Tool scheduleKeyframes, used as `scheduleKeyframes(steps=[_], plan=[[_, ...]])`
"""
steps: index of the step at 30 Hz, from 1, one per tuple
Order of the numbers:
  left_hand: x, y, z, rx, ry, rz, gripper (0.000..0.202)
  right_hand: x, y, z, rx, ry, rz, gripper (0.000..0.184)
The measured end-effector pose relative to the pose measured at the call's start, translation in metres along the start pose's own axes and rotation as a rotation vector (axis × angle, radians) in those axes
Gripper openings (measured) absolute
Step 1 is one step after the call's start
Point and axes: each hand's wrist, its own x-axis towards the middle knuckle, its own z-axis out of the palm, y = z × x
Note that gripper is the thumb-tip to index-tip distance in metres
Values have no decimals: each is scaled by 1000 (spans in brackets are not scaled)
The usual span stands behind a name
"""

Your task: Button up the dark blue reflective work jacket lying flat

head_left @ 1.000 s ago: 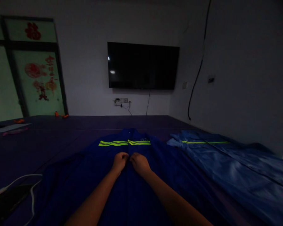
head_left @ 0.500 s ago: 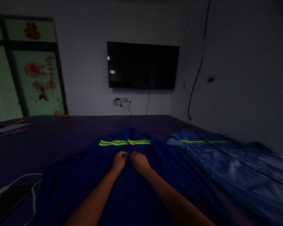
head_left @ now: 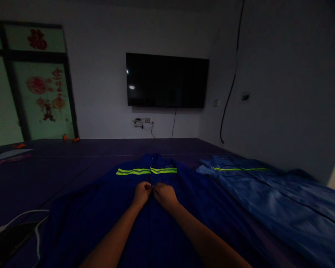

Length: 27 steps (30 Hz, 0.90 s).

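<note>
A dark blue work jacket (head_left: 100, 201) with a yellow-green reflective stripe (head_left: 134, 171) across its chest lies spread out in front of me, collar away from me. Both hands meet at its front opening, just below the stripe. My left hand (head_left: 142, 193) is closed in a pinch on the jacket's front edge. Close beside it, my right hand (head_left: 165, 194) also has its fingers closed on the front edge. Whatever small part sits between the fingertips is hidden, and the picture is dark.
A second, lighter blue jacket (head_left: 257, 190) lies to the right. At the lower left, a white cable (head_left: 25, 213) runs by a dark object. Small orange things (head_left: 75, 140) and a pink item (head_left: 13, 159) lie farther off. A television (head_left: 167, 81) hangs on the wall.
The hands stay at the same spot on the jacket's front, with only slight finger movement. The whole view has shifted slightly.
</note>
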Motion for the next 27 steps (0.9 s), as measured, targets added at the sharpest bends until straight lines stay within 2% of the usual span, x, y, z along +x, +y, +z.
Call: scheduleKeyframes(steps=[9, 16, 27], plan=[[0, -2, 1, -1, 25, -37, 27, 1, 4, 3, 9, -11, -64, 26], [0, -1, 1, -31, 23, -71, 24, 0, 5, -1, 1, -22, -119, 27], [0, 1, 0, -192, -6, -128, 23, 4, 9, 8, 92, -28, -45, 25]])
